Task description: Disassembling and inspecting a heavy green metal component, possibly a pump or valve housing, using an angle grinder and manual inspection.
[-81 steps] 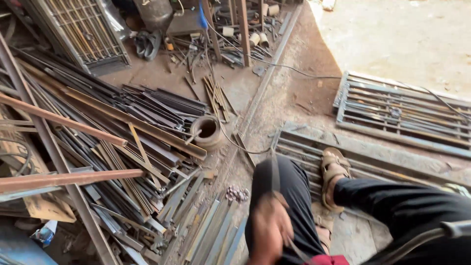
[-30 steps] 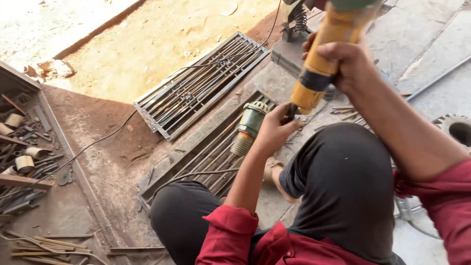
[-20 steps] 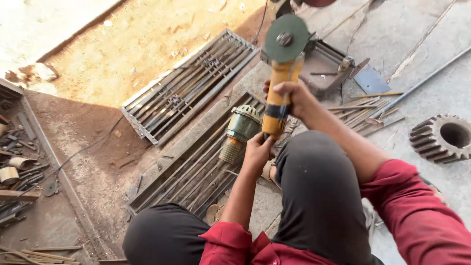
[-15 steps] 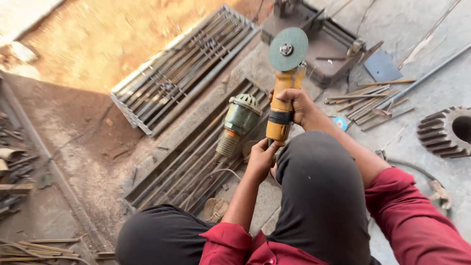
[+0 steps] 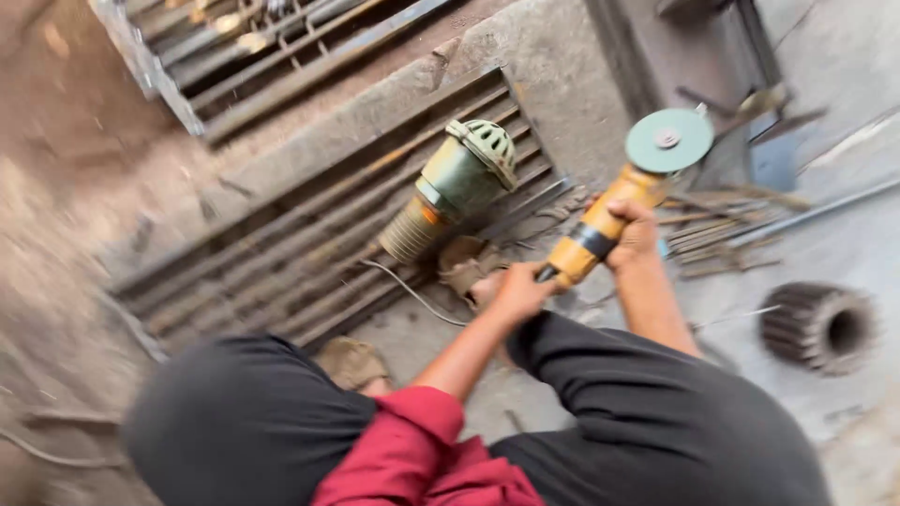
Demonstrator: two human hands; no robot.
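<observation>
Gripping the yellow angle grinder with both hands, you hold it above your knee: your right hand wraps the body, your left hand closes on the rear end. Its green disc hangs clear of the metal grille; lowering it calls for steady aim.

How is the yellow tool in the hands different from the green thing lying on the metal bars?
The yellow grinder is slim and long; the green tool is fat and stubby. The grinder is gripped by the left hand and the right hand; the green tool lies untouched on the grille. The grinder carries a flat green disc; the green tool has a domed, slotted cap.
</observation>
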